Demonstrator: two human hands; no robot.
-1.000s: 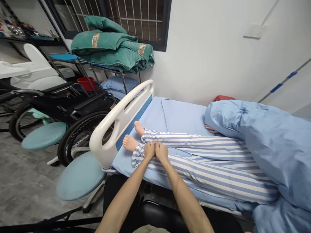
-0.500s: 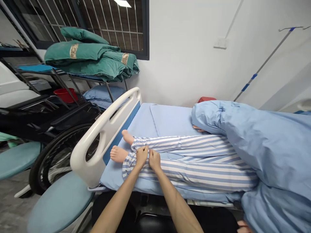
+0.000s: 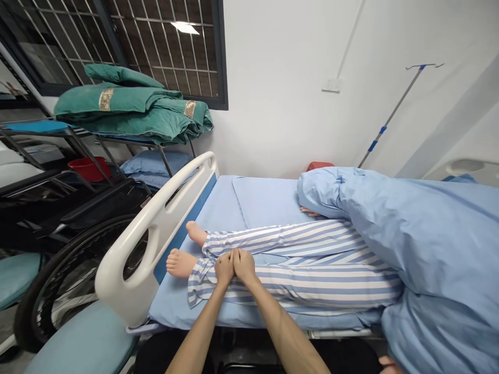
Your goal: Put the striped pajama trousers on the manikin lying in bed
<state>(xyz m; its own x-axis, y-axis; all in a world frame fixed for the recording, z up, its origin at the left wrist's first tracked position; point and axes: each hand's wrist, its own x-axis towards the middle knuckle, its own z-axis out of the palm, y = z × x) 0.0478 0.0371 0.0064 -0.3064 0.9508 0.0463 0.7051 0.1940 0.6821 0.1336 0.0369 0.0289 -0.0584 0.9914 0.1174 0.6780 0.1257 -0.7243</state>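
Left hand (image 3: 225, 268) and right hand (image 3: 244, 266) lie side by side, touching, fingers curled narrow on the striped trousers (image 3: 312, 278) over the nearer shin of a figure (image 3: 273, 241) lying on a bed (image 3: 249, 318); whether they grip the cloth cannot be told. Trouser cuff sits just beside the nearer bare foot (image 3: 180, 263); second bare foot (image 3: 196, 233) lies just beyond. Legs rest on a blue sheet (image 3: 265, 202), feet near the white footboard (image 3: 156, 244). Blue quilt (image 3: 429, 244) covers the figure's upper part. Past the footboard: wheelchair (image 3: 70, 280), metal rack (image 3: 78, 136) bearing green quilts (image 3: 132, 106), red basin (image 3: 89, 169). Drip pole (image 3: 390, 109) stands beyond the bed.
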